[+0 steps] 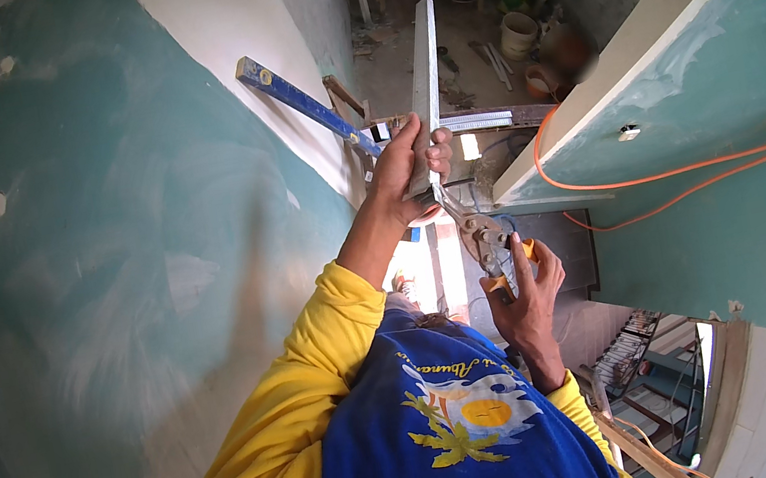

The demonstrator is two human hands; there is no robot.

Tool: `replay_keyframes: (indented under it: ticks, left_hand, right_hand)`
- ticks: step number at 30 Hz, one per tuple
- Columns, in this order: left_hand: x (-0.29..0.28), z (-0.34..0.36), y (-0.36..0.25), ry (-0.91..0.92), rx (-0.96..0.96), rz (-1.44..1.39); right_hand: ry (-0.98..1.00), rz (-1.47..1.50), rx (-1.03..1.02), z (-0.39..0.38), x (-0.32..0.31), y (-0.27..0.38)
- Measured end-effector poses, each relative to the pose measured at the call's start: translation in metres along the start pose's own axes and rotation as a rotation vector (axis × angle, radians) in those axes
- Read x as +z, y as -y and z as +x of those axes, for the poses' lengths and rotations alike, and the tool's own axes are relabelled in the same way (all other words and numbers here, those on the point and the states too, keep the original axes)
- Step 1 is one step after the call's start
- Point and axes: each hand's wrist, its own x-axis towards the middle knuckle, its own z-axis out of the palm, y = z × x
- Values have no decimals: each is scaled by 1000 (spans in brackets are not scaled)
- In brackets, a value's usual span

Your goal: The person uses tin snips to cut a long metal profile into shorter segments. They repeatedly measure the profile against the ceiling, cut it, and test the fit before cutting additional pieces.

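My left hand is wrapped round a long, pale metal channel, which points up and away from me. Its near end meets the jaws of a pair of tin snips. Those snips, with yellow and black handles, are in my right hand, lower and to the right. The handles are spread apart, and my fingers lie along them. Whether the blades bite into the metal is too small to tell.
A blue spirit level leans at the left beside a teal wall. An orange cord loops along the right wall. Beyond, a pale bucket and other containers stand on a littered floor. A perforated metal strip lies across a ledge.
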Motion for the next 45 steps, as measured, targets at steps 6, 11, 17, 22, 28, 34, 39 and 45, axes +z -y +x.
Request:
replay_keyframes:
  ticks: [6, 11, 17, 22, 28, 34, 39, 45]
  left_hand:
    - [-4, 5, 6, -36, 56, -36]
    - [-9, 6, 4, -29, 25, -42]
    - [0, 4, 2, -22, -19, 112]
    - [-2, 3, 2, 1, -30, 154]
    - [4, 0, 1, -83, -8, 248]
    - [15, -2, -12, -131, 108, 280]
    - [35, -1, -7, -139, 218, 371]
    - [49, -2, -1, -142, 224, 411]
  right_hand:
    - [-40, -26, 26, 1, 7, 5]
    - [50, 56, 45, 4, 5, 4]
    - [347, 589, 155, 11, -12, -1]
    - [503, 778, 235, 12, -11, -12]
    - [550, 876, 284, 11, -11, -17]
    - [566, 742, 255, -1, -32, -16]
    - [642, 847, 330, 3, -40, -4]
    - [669, 912, 401, 8, -35, 5]
